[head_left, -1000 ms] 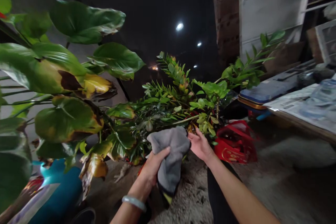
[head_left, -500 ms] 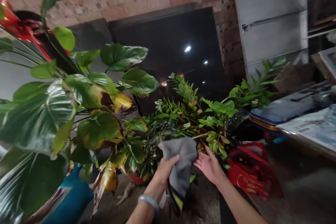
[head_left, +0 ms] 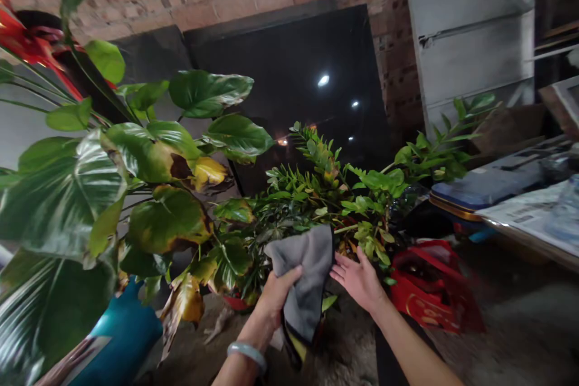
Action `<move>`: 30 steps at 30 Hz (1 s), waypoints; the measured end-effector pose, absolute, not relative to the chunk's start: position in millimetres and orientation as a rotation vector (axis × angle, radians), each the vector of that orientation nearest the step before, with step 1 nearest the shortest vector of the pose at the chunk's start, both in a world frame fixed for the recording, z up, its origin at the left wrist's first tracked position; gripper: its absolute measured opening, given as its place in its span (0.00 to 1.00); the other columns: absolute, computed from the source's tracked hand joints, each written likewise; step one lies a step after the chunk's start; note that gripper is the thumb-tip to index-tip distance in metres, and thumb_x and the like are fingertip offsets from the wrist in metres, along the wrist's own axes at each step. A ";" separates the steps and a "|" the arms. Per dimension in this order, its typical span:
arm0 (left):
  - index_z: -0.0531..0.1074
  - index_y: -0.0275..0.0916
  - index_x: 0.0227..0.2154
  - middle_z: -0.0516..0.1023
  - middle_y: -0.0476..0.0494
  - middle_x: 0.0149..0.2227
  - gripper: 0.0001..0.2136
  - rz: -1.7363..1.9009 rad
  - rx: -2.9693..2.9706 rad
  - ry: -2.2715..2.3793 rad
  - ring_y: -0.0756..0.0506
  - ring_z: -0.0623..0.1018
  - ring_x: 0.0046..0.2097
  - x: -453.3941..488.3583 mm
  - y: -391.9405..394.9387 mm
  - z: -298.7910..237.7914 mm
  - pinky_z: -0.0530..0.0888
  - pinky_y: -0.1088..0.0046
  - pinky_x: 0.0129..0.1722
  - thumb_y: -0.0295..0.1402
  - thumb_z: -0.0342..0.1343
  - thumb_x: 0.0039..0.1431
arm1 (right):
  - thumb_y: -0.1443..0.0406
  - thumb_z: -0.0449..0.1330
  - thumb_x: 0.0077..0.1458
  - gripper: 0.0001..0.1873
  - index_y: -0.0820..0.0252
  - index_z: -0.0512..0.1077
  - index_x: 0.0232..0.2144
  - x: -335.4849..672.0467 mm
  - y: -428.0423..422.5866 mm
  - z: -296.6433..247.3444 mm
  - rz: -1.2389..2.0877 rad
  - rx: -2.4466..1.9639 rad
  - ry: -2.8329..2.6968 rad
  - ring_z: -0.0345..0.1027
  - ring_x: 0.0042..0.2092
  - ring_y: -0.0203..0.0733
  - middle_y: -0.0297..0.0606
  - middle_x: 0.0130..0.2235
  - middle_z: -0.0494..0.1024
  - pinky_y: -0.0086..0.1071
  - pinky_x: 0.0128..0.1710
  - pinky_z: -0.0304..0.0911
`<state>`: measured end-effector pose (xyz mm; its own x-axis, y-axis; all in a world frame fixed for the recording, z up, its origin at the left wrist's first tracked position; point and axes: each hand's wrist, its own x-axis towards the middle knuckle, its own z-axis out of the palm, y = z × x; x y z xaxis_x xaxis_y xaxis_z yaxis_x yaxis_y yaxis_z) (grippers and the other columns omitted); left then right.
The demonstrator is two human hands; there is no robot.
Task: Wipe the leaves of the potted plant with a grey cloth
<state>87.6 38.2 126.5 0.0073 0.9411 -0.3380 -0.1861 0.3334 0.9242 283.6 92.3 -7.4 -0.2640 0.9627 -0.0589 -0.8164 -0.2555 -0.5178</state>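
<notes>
My left hand [head_left: 274, 295] grips a grey cloth [head_left: 304, 271] and holds it up against the small-leaved green plant [head_left: 335, 193] in front of me. My right hand [head_left: 359, 279] is open, palm up, fingers spread, right beside the cloth and under the plant's lower leaves. A pale bangle [head_left: 247, 353] sits on my left wrist. A big-leaved plant [head_left: 136, 169] with yellowed, brown-edged leaves fills the left side.
A blue pot [head_left: 122, 335] stands low at the left. A red basket [head_left: 429, 289] sits on the rough floor at the right. Behind it a table [head_left: 529, 223] carries newspaper and a blue case. A dark glossy panel [head_left: 298, 78] leans on the brick wall.
The view tilted up, bringing the brick wall into sight. My left hand lifted the cloth slightly toward the leaves; my right hand drew back from the foliage and opened flat beside the cloth.
</notes>
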 end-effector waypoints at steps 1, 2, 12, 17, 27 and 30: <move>0.79 0.32 0.35 0.84 0.38 0.30 0.19 0.953 0.864 1.215 0.37 0.83 0.37 84.6 30.9 119.4 0.79 0.63 0.41 0.32 0.72 0.37 | 0.41 0.58 0.52 0.29 0.59 0.79 0.38 285.3 91.0 -6.4 1.813 -0.443 -0.464 0.66 0.61 0.57 0.50 0.47 0.81 0.51 0.63 0.53; 0.80 0.33 0.33 0.84 0.38 0.30 0.18 0.856 0.921 1.192 0.37 0.83 0.37 80.9 23.3 116.8 0.79 0.64 0.41 0.33 0.72 0.36 | 0.42 0.57 0.53 0.29 0.60 0.79 0.38 287.1 89.8 -5.2 1.830 -0.456 -0.463 0.67 0.60 0.57 0.51 0.47 0.82 0.51 0.63 0.54; 0.79 0.34 0.38 0.85 0.40 0.35 0.22 1.300 0.812 1.232 0.39 0.82 0.36 96.3 51.1 164.5 0.79 0.64 0.38 0.32 0.71 0.34 | 0.39 0.57 0.50 0.33 0.60 0.79 0.40 287.5 86.9 -1.5 1.815 -0.472 -0.448 0.63 0.63 0.58 0.52 0.51 0.79 0.49 0.64 0.52; 0.81 0.36 0.32 0.85 0.40 0.32 0.17 0.808 0.956 1.174 0.37 0.83 0.38 83.9 15.6 110.1 0.78 0.63 0.42 0.32 0.72 0.33 | 0.43 0.54 0.56 0.31 0.63 0.80 0.38 290.4 84.2 3.2 1.852 -0.529 -0.420 0.71 0.57 0.56 0.54 0.44 0.83 0.48 0.61 0.57; 0.78 0.34 0.41 0.84 0.40 0.34 0.22 1.314 0.745 1.238 0.38 0.83 0.39 86.2 46.5 153.0 0.79 0.61 0.44 0.29 0.70 0.39 | 0.43 0.60 0.52 0.27 0.57 0.80 0.37 285.9 85.9 -0.8 1.775 -0.541 -0.416 0.70 0.58 0.57 0.46 0.44 0.84 0.51 0.63 0.54; 0.79 0.33 0.36 0.84 0.37 0.32 0.18 1.015 0.819 1.231 0.35 0.83 0.40 81.7 29.0 113.0 0.78 0.60 0.45 0.30 0.71 0.37 | 0.45 0.60 0.53 0.25 0.58 0.81 0.36 287.0 88.7 -4.7 1.799 -0.566 -0.460 0.69 0.58 0.57 0.47 0.44 0.83 0.50 0.63 0.53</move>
<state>81.7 29.0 113.0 0.0336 0.9347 -0.3539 -0.1698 0.3543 0.9196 287.0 88.7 -4.7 -0.2458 0.9581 -0.1471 -0.7696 -0.2852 -0.5713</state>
